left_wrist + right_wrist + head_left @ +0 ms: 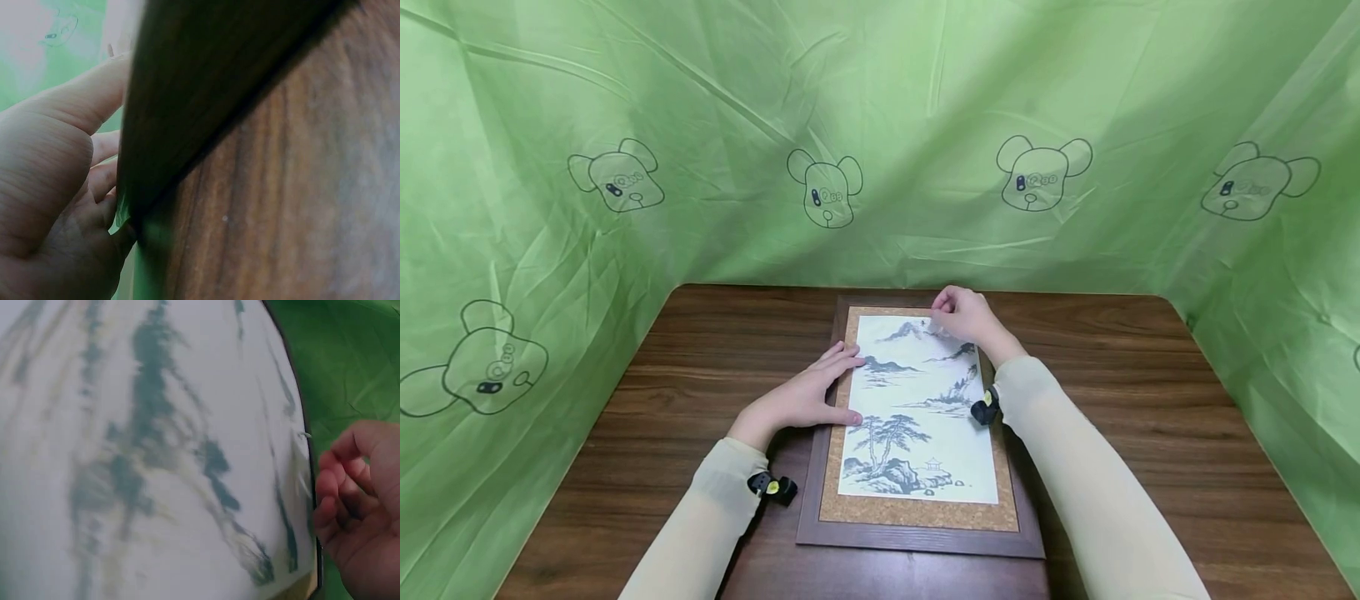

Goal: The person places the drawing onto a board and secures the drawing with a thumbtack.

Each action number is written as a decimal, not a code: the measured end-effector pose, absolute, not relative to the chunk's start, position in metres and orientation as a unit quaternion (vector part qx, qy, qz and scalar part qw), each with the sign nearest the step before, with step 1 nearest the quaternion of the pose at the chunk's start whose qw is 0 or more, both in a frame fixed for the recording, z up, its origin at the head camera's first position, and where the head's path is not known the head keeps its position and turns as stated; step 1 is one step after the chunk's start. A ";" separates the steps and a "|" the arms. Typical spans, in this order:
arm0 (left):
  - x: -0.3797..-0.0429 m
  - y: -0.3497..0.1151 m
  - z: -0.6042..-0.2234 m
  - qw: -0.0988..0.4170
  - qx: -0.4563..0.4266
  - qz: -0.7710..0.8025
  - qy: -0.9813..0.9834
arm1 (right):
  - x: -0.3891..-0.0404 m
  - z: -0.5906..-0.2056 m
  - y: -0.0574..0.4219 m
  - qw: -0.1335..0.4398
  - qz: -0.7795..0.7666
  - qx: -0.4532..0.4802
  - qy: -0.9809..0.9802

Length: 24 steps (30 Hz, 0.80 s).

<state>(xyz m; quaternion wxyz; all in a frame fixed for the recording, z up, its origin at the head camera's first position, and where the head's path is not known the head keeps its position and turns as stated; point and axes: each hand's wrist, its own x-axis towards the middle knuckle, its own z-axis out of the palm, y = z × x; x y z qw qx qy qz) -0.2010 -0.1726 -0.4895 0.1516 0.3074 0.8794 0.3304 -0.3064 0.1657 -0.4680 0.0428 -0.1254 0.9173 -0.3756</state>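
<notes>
A landscape ink print (917,442) lies on a cork board (917,512) in a dark brown frame (917,540). My left hand (805,396) rests across the board's left border, fingers spread, thumb tip at the paper's edge. In the left wrist view, the left hand (50,169) lies along the frame's dark side. My right hand (966,317) is at the print's top edge with curled fingers, thumb and forefinger close together. The right wrist view puts a small pale pin-like piece (304,434) just off the fingertips of the right hand (365,494); I cannot tell if they grip anything.
The board lies on a brown wood-grain table (700,358), toward its front edge. Green cloth (917,233) printed with bear heads hangs behind the table and at both sides. A black wrist device (772,487) sits on each sleeve.
</notes>
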 end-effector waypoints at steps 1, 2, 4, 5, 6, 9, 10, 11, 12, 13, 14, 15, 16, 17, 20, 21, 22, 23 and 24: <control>-0.201 -0.173 -0.490 0.152 0.307 0.331 0.879 | -0.307 -0.467 0.168 0.039 -0.376 -0.118 0.918; -0.201 -0.173 -0.490 0.151 0.307 0.330 0.880 | -0.307 -0.466 0.170 0.038 -0.376 -0.116 0.919; -0.202 -0.173 -0.491 0.151 0.307 0.330 0.880 | -0.308 -0.464 0.173 0.047 -0.376 -0.124 0.917; -0.202 -0.173 -0.491 0.151 0.307 0.330 0.880 | -0.309 -0.464 0.174 0.053 -0.375 -0.132 0.916; -0.202 -0.173 -0.491 0.151 0.307 0.331 0.880 | -0.309 -0.465 0.174 0.061 -0.374 -0.143 0.914; -0.202 -0.173 -0.492 0.150 0.308 0.332 0.879 | -0.308 -0.469 0.175 0.081 -0.368 -0.170 0.911; -0.202 -0.173 -0.492 0.150 0.309 0.332 0.879 | -0.308 -0.470 0.174 0.086 -0.364 -0.176 0.911; -0.202 -0.173 -0.492 0.150 0.309 0.332 0.879 | -0.308 -0.472 0.174 0.088 -0.358 -0.180 0.912; -0.202 -0.173 -0.492 0.150 0.309 0.332 0.878 | -0.308 -0.473 0.173 0.088 -0.351 -0.184 0.914; -0.202 -0.173 -0.492 0.150 0.309 0.332 0.878 | -0.308 -0.475 0.173 0.086 -0.343 -0.185 0.917; -0.202 -0.173 -0.492 0.150 0.310 0.332 0.878 | -0.308 -0.475 0.173 0.086 -0.337 -0.189 0.918; -0.202 -0.173 -0.492 0.150 0.309 0.333 0.878 | -0.308 -0.476 0.172 0.085 -0.332 -0.193 0.920; -0.202 -0.173 -0.492 0.149 0.308 0.333 0.878 | -0.309 -0.476 0.172 0.083 -0.327 -0.196 0.921; -0.202 -0.173 -0.493 0.149 0.308 0.333 0.879 | -0.308 -0.476 0.171 0.083 -0.325 -0.198 0.921; -0.202 -0.174 -0.492 0.149 0.307 0.333 0.879 | -0.307 -0.475 0.171 0.080 -0.323 -0.202 0.921; -0.202 -0.174 -0.493 0.150 0.307 0.332 0.879 | -0.307 -0.475 0.171 0.080 -0.328 -0.200 0.920; -0.202 -0.174 -0.492 0.150 0.308 0.332 0.879 | -0.307 -0.475 0.171 0.077 -0.334 -0.197 0.918; -0.202 -0.173 -0.492 0.150 0.309 0.331 0.879 | -0.306 -0.474 0.171 0.075 -0.344 -0.192 0.916; -0.202 -0.173 -0.492 0.149 0.309 0.330 0.879 | -0.306 -0.474 0.171 0.073 -0.356 -0.186 0.913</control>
